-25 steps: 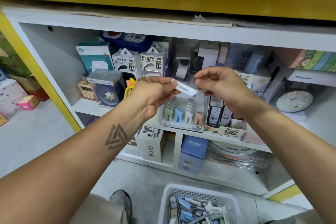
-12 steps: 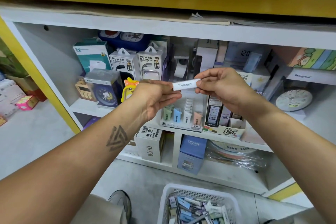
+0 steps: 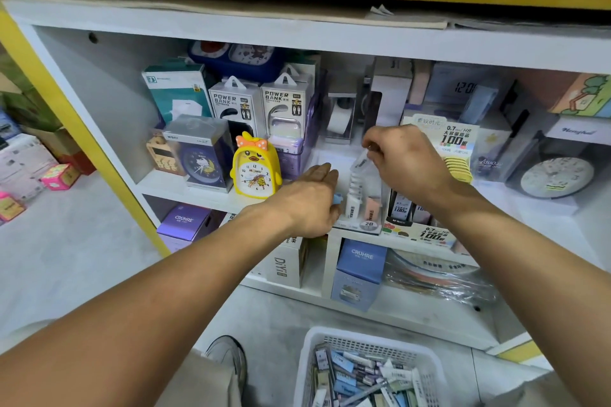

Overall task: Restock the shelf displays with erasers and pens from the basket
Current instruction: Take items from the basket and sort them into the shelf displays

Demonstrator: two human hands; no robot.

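We note a white shelf with a yellow frame. A yellow duck clock wears an orange bow with white dots. Power bank boxes are white with black lettering. One box is teal and white; another is purple; a third is blue. The basket is white, holding blue, white and pale green erasers. Display erasers are white and peach. A pink box sits on the grey floor.
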